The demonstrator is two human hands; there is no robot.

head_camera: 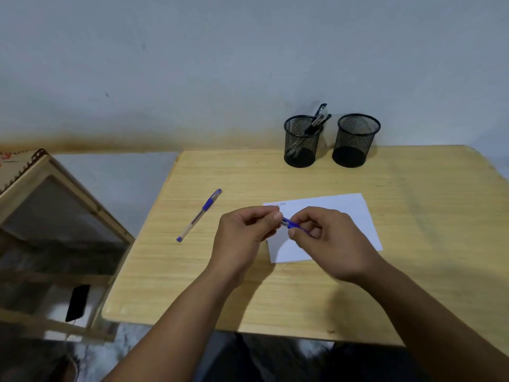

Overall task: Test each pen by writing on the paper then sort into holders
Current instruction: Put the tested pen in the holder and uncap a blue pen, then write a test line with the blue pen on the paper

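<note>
Both hands meet above the paper: the left hand and right hand pinch a blue pen between fingertips. Left of them, a second blue pen lies loose on the surface. Far back, two mesh holders: the left holder carries pens, the right holder stands beside it.

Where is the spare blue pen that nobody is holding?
In the head view, the blue pen lies on the wooden table, left of the paper and the left hand.
</note>
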